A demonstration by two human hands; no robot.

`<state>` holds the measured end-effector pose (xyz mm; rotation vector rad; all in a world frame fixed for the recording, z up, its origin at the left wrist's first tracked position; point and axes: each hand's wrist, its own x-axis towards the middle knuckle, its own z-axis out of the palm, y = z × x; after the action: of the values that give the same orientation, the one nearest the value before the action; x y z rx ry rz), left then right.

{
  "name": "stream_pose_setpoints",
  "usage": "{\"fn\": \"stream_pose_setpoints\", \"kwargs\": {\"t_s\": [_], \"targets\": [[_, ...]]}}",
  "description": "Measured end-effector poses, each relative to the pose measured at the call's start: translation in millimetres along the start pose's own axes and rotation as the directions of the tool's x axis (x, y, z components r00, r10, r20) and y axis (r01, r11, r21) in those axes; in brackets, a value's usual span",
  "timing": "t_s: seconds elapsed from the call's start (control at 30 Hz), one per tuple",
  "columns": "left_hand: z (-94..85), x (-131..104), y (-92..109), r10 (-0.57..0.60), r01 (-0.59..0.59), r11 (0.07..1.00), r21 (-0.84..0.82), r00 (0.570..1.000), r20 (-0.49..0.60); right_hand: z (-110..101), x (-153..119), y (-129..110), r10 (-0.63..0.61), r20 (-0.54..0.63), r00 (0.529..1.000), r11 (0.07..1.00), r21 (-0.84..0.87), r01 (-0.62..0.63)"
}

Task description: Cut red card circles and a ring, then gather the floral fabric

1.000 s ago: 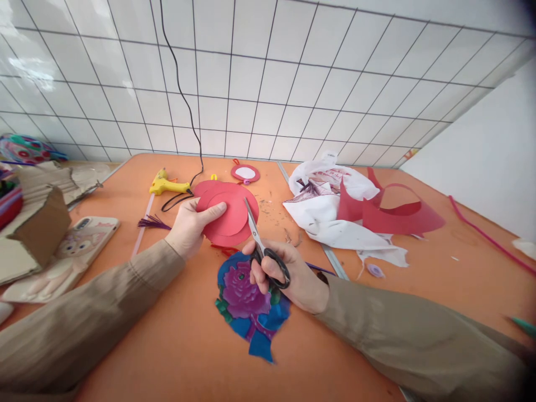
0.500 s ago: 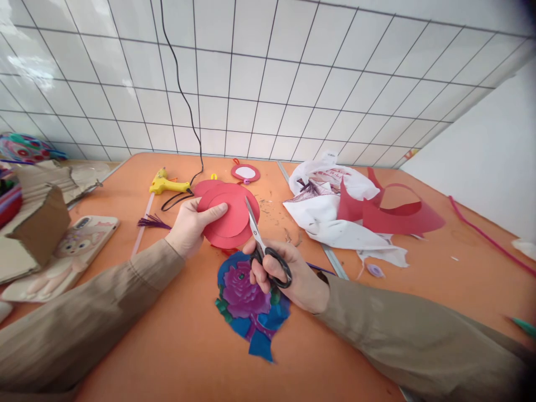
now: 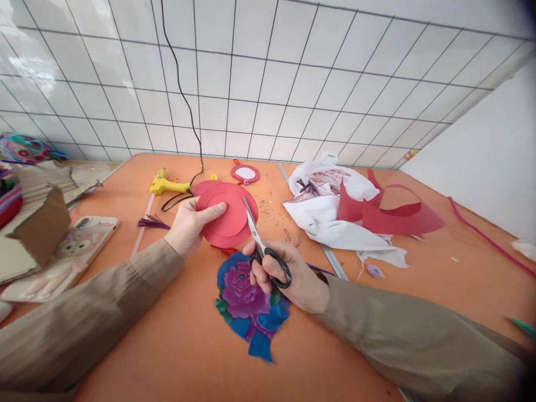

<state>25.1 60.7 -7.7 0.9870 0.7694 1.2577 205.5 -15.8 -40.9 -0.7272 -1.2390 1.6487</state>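
My left hand [image 3: 189,224] pinches a stack of red paper discs [image 3: 228,215] at their left side, thumb on top. A smaller disc lies over a larger one. In my right hand [image 3: 288,268] is a pair of scissors [image 3: 256,231] with black handles. Their blades look closed and point up, over the discs' right side; whether they touch the paper I cannot tell. Below my hands lies a blue fabric cut-out with a purple flower [image 3: 247,290], partly covered by my right hand.
A yellow glue gun [image 3: 167,184] lies behind my left hand, beside a purple tassel [image 3: 153,222]. A small red-rimmed oval [image 3: 245,172] is at the back. At right sit a white plastic bag [image 3: 312,215] and red paper scraps [image 3: 402,218]. A phone [image 3: 79,245] and cardboard [image 3: 39,234] are left.
The discs and my left hand have shifted very slightly left. The scissors' tip has moved a little left with them. Both hands keep their hold.
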Motion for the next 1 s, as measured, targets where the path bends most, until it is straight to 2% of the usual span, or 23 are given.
{"fn": "stream_pose_setpoints", "kwargs": {"t_s": [0.53, 1.0], "targets": [[-1.0, 0.9, 0.8, -0.005, 0.005, 1.000, -0.018, 1.000, 0.001, -1.5, 1.0, 2.3, -0.004, 0.007, 1.000, 1.000, 0.019, 0.004], [-0.4, 0.8, 2.9, 0.000, -0.001, 1.000, -0.011, 1.000, -0.022, -0.3, -0.2, 0.2, 0.008, -0.010, 1.000, 0.999, -0.045, -0.008]]}}
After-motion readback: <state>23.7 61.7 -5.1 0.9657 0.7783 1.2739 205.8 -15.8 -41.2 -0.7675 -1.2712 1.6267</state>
